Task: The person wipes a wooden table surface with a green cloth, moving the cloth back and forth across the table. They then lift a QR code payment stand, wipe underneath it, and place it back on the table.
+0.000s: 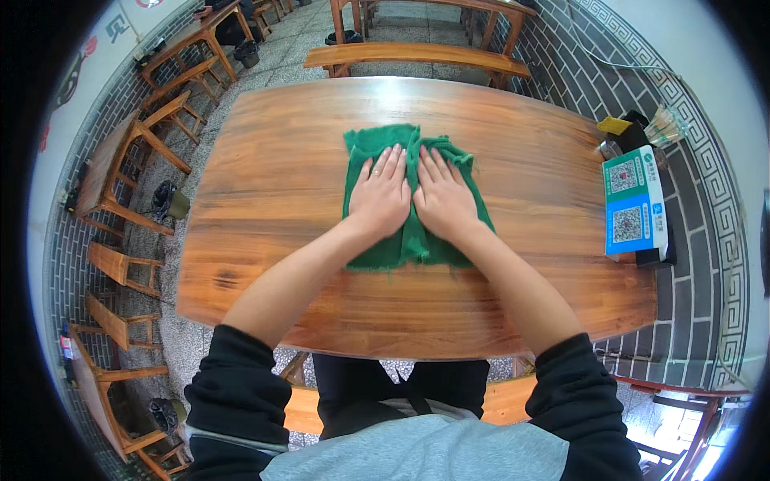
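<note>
A green cloth (376, 252) lies spread and wrinkled on the middle of a brown wooden table (271, 180), with a raised fold running between my hands. My left hand (382, 195) rests flat on its left part, palm down, a ring on one finger. On the right part my right hand (445, 195) also presses flat, palm down, with its fingers pointing to the far edge. The two hands are side by side, close together. Neither hand grips the cloth; my palms are hidden against it.
At the table's right end, by the brick wall, stand a payment-code sign (634, 201), a black holder, a yellow item (614, 125) and wrapped sticks or toothpicks (666, 125). A wooden bench (415, 55) stands beyond the far edge, another behind my legs (508, 400). More tables line the left wall.
</note>
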A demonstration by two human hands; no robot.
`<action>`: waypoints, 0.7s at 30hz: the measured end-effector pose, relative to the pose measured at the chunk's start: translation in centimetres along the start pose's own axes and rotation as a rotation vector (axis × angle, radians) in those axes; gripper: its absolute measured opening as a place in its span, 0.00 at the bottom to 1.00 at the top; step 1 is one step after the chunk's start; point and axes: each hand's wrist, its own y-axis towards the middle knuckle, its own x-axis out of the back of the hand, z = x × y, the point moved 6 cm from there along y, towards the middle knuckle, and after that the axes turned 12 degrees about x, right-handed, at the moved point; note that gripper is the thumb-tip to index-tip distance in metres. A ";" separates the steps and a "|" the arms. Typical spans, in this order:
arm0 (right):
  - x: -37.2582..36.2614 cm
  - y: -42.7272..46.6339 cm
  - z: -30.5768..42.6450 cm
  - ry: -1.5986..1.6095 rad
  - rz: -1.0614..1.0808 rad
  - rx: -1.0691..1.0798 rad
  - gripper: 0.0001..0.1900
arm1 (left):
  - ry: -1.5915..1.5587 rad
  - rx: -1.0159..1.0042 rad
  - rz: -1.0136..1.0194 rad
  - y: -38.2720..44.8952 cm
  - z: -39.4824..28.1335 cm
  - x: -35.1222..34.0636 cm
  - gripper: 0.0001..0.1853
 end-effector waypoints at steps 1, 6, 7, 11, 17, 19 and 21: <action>-0.9 1.8 -1.4 -0.061 0.045 -0.022 0.31 | 0.009 0.022 0.030 2.2 0.5 -1.0 0.31; -3.9 9.3 -8.1 -0.073 0.085 -0.111 0.34 | 0.088 0.100 0.041 11.7 2.8 -4.5 0.32; -4.5 10.7 -9.2 -0.093 0.109 -0.125 0.34 | 0.090 0.116 0.043 13.4 3.2 -5.0 0.32; -6.1 15.6 -13.0 -0.204 0.179 -0.108 0.33 | 0.061 0.171 0.076 19.0 4.8 -6.6 0.32; -8.9 20.0 -17.6 -0.151 0.104 -0.109 0.34 | 0.057 0.219 0.125 24.4 6.6 -8.8 0.34; -9.1 20.4 -17.7 -0.249 0.068 -0.047 0.33 | 0.061 0.198 0.111 24.6 6.9 -9.2 0.34; -9.0 20.1 -17.7 -0.194 0.069 -0.103 0.33 | 0.062 0.183 0.088 24.3 6.8 -9.2 0.34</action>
